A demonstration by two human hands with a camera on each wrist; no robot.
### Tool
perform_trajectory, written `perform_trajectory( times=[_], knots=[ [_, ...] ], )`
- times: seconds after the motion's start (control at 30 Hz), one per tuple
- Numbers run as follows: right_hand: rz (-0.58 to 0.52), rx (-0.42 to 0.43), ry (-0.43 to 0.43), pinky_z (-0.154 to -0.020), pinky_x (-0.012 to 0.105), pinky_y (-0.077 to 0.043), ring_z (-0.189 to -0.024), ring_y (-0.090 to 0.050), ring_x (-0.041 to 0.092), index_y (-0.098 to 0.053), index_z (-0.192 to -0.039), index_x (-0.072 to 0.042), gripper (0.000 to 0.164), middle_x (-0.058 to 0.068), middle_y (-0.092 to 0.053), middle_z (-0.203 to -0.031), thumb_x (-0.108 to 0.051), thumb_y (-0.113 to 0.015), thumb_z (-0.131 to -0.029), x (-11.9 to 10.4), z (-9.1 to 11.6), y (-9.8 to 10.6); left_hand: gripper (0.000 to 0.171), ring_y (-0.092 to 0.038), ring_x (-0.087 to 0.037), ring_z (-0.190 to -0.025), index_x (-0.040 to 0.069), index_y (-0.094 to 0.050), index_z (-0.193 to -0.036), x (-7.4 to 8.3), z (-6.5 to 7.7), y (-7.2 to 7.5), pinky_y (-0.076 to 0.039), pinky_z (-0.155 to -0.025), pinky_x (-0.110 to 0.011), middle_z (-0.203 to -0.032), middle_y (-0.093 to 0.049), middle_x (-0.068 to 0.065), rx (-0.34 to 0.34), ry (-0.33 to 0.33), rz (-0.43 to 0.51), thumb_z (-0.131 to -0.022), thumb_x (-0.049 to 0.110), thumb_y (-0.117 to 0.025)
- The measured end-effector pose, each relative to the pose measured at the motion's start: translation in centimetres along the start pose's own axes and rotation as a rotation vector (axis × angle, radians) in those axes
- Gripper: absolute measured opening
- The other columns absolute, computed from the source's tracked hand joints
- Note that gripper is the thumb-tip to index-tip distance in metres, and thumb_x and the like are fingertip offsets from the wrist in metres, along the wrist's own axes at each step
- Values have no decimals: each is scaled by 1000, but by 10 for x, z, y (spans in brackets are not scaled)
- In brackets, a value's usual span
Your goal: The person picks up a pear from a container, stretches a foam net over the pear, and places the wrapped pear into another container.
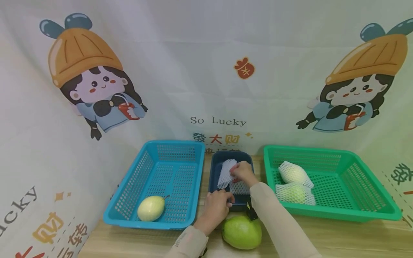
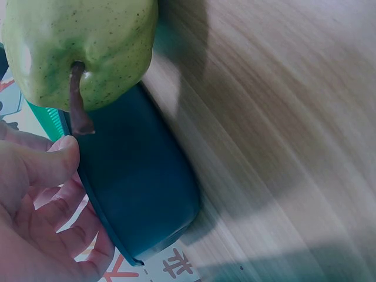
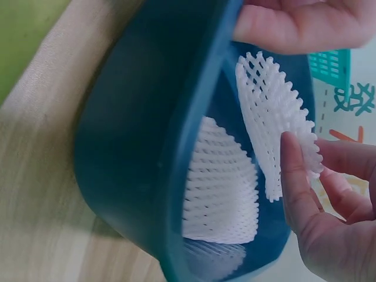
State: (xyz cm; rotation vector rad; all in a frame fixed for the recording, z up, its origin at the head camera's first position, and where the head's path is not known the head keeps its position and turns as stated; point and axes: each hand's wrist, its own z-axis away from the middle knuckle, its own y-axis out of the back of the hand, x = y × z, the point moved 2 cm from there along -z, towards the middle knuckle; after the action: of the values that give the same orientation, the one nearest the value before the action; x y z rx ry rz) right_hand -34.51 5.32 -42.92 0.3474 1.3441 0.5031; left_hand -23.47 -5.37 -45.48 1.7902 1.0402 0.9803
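My right hand point(image 1: 243, 173) pinches a white foam fruit net point(image 3: 273, 117) between thumb and fingers, inside the small dark blue bin point(image 2: 135, 176). A second foam net point(image 3: 220, 188) lies in the same bin, lower in the right wrist view. At the bin's near rim is my left hand point(image 1: 216, 206), its fingers loosely bent and its thumb tip right at the rim in the left wrist view. In front of the bin sits a green pear point(image 1: 242, 232), its brown stem point(image 2: 77, 100) showing in the left wrist view.
To the left stands a blue basket point(image 1: 109, 216) with a pale yellow pear point(image 1: 151, 208) in it. A green basket point(image 1: 348, 215) on the right holds two pears in foam nets, one behind point(image 1: 295, 173) the other point(image 1: 295, 194). A printed cloth point(image 1: 206, 71) hangs behind the table.
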Motion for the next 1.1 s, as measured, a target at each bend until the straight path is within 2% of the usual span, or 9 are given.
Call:
perform_trajectory(
  times=[0.23, 0.4, 0.57, 0.73, 0.9, 1.1],
  knots=[
    [-108, -8, 33, -59, 28, -56, -53, -60, 11, -66, -94, 7, 13, 17, -63, -90, 3, -60, -83, -5, 4, 13, 7, -56, -16, -69, 23, -67, -78, 2, 0, 1, -36, -61, -28, -75, -61, 5, -62, 25, 17, -80, 17, -70],
    [-169, -35, 92, -71, 37, -56, -60, -63, 14, -62, -99, 8, 16, 17, -61, -94, 0, -56, -86, -12, 17, 31, 8, -57, -16, -71, 22, -67, -77, 3, 0, 2, -37, -62, -29, -74, -61, 5, -63, 26, 17, -79, 15, -70],
    [-211, -14, 138, -71, 37, -57, -62, -63, 13, -61, -101, 9, 17, 17, -61, -96, 0, -56, -87, -16, 30, 47, 8, -58, -17, -71, 21, -66, -77, 2, -1, 3, -37, -62, -29, -75, -60, 5, -60, 22, 22, -79, 15, -70],
    [-183, -8, 195, -66, 32, -57, -67, -61, 14, -60, -100, 8, 16, 16, -60, -94, -2, -56, -88, -15, 47, 58, 7, -58, -17, -72, 21, -67, -79, 3, -2, 3, -39, -62, -30, -76, -62, 4, -64, 15, 11, -80, 15, -70],
    [-104, -19, 267, -65, 32, -56, -68, -63, 17, -59, -98, 4, 14, 15, -62, -92, -5, -56, -87, -10, 76, 70, 6, -58, -17, -72, 22, -67, -80, 3, -1, 2, -38, -62, -30, -77, -62, 4, -76, 9, 8, -81, 16, -69],
    [-67, -13, 370, -62, 28, -54, -68, -59, 15, -57, -101, 3, 16, 14, -60, -88, -7, -58, -88, -1, 110, 86, 11, -59, -19, -72, 22, -67, -79, 3, -1, 0, -40, -63, -32, -76, -62, 4, -31, -2, 3, -80, 12, -69]
  ],
)
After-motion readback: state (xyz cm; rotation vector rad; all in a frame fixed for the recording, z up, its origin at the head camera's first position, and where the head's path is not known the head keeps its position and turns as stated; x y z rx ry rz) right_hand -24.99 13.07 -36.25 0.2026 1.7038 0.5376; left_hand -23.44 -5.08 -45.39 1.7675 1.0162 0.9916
